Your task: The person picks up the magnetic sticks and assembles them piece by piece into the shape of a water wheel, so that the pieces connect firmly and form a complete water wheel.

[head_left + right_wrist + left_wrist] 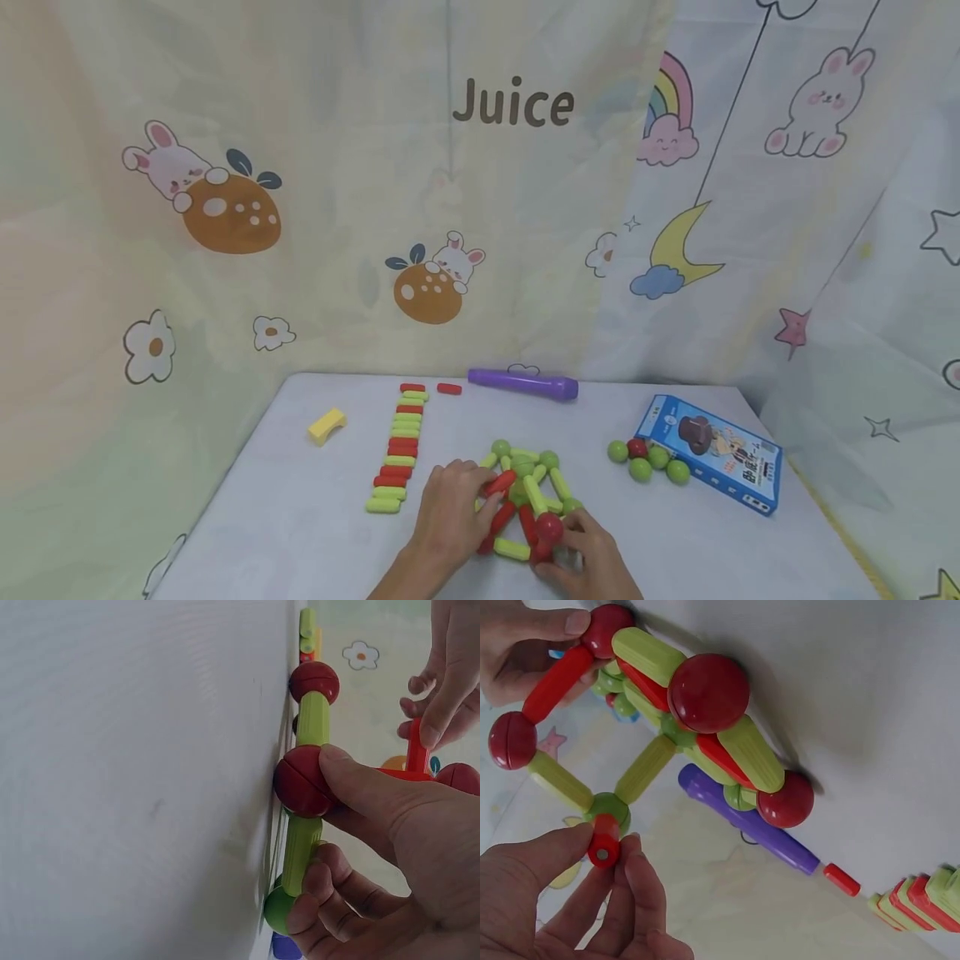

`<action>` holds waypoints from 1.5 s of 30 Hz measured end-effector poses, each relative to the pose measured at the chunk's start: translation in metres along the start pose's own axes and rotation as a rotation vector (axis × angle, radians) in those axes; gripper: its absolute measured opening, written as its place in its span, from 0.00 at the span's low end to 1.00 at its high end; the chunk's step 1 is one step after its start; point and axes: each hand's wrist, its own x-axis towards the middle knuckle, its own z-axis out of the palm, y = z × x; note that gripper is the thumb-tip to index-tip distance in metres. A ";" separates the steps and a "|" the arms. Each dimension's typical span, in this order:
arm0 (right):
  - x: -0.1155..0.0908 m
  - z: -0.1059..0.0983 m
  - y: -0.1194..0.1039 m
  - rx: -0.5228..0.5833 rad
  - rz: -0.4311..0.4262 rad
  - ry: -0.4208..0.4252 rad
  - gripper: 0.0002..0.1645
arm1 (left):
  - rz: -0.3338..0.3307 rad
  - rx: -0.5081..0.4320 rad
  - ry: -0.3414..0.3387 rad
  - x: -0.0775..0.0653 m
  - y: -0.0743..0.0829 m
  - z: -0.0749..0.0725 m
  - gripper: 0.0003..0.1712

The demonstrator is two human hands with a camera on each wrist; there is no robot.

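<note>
A structure of magnetic rods and balls in red and green stands on the table, its yellow-green rod [512,549] at the near side. My left hand [453,508] pinches a red magnetic rod [604,847] between thumb and fingers. One end of that rod meets a green ball [612,808] on top; its other end is free and shows a metal dot. At the near right corner, my right hand [588,554] grips a red ball [301,781] with the thumb on it, fingers curled by a yellow-green rod [301,851]. Another red ball [550,527] sits above that corner.
A column of red and yellow-green rods [397,460] lies to the left, near a yellow arch block [327,426]. Behind are a single red rod [449,389] and a purple tapered tube [525,384]. Loose balls [658,457] lie beside a blue box [712,452] at right.
</note>
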 end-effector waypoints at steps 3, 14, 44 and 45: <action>0.000 -0.002 0.002 -0.006 0.006 0.005 0.17 | -0.004 -0.017 -0.009 0.002 0.001 0.001 0.17; -0.001 -0.010 0.014 -0.020 0.023 0.020 0.16 | 0.035 -0.184 -0.110 0.014 -0.018 -0.006 0.18; 0.001 -0.023 0.034 0.043 0.027 -0.058 0.13 | 0.157 0.463 -0.114 0.150 -0.138 0.048 0.10; 0.001 -0.023 0.034 0.041 0.025 -0.057 0.13 | 0.141 0.405 -0.122 0.143 -0.134 0.045 0.08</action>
